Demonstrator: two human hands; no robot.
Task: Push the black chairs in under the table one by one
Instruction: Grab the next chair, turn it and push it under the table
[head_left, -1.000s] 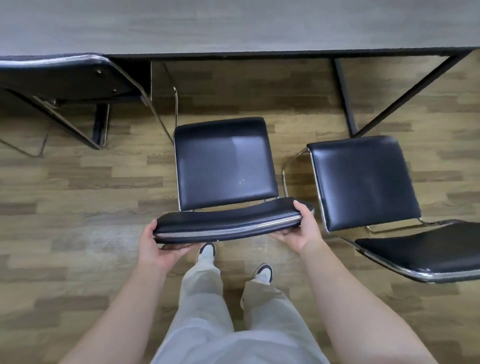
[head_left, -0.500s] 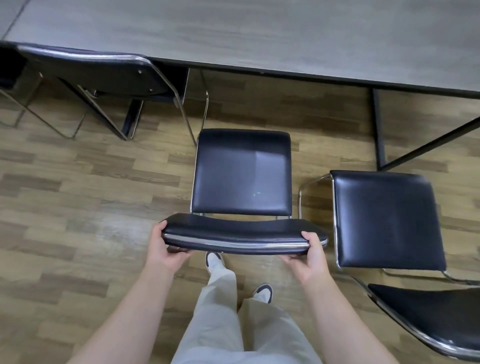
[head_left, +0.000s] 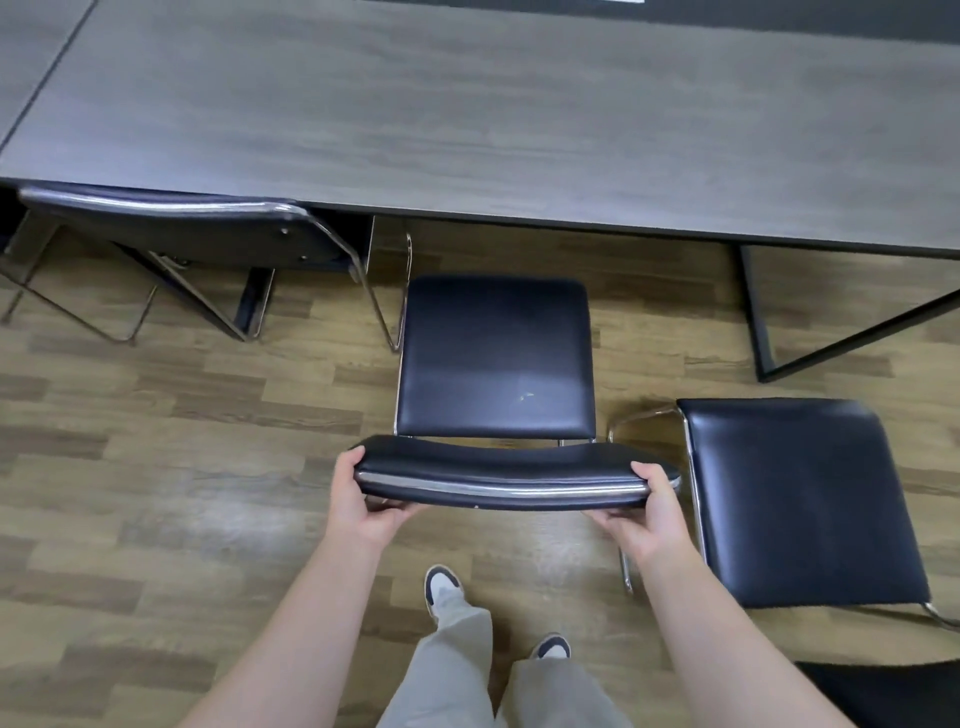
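Observation:
A black padded chair (head_left: 496, 358) with a chrome frame stands in front of me, its seat facing the grey table (head_left: 467, 109). My left hand (head_left: 363, 499) grips the left end of its backrest top and my right hand (head_left: 644, 514) grips the right end. The seat's front edge lies a short way short of the table edge. A second black chair (head_left: 795, 499) stands to the right, out from the table. A third black chair (head_left: 187, 228) on the left has its seat under the table, with only its backrest showing.
The table's black metal legs (head_left: 758, 312) stand on the wood-look floor right of the held chair. The left chair's chrome leg (head_left: 384, 301) is close to the held chair's left side. My feet (head_left: 441, 587) are behind the chair.
The view has tilted up, showing more tabletop. The held chair has straightened and moved closer to the table edge, both hands still on its backrest.

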